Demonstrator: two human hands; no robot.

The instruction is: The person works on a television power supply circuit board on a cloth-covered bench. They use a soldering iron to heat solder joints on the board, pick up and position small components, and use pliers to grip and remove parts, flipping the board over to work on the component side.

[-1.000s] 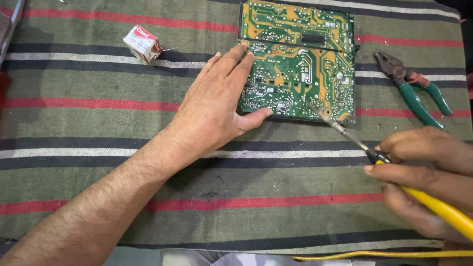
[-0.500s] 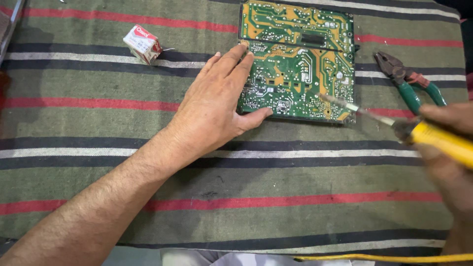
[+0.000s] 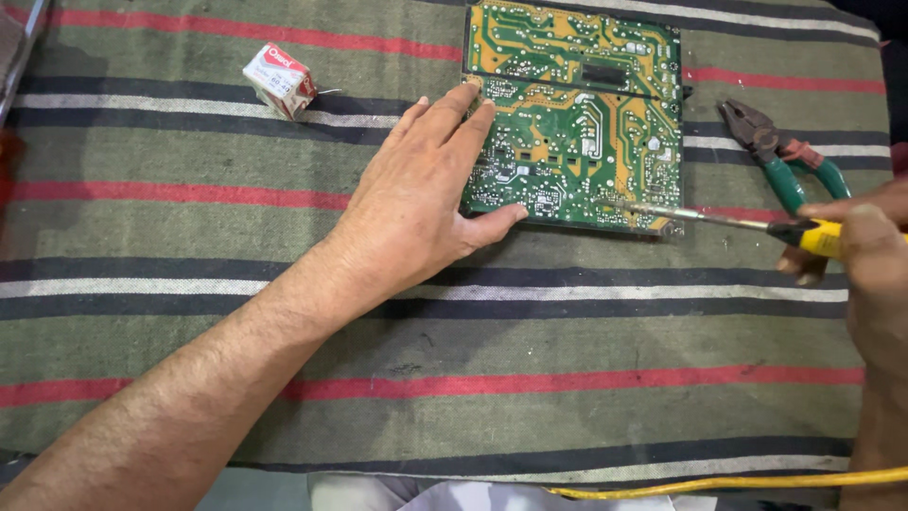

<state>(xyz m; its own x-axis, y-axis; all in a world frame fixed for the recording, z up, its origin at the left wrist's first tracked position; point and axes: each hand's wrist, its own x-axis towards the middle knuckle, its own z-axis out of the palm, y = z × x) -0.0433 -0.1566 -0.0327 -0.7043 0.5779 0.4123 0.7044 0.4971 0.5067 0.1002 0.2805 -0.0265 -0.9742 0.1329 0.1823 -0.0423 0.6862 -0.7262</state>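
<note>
A green circuit board (image 3: pixel 586 114) with its solder side up lies on a striped cloth (image 3: pixel 189 237). My left hand (image 3: pixel 421 203) rests flat on the board's left edge, fingers spread, thumb along the near edge. My right hand (image 3: pixel 865 255) at the right edge grips a yellow-handled soldering iron (image 3: pixel 747 224). Its metal tip lies low over the board's near right corner.
Green-handled pliers (image 3: pixel 780 156) lie to the right of the board, just beyond my right hand. A small red-and-white box (image 3: pixel 279 80) sits at the upper left. A yellow cable (image 3: pixel 719 484) runs along the cloth's near edge.
My right hand has swung from the lower right up to the right edge, and the iron now lies nearly level, tip further left on the board. The left hand has stayed put.
</note>
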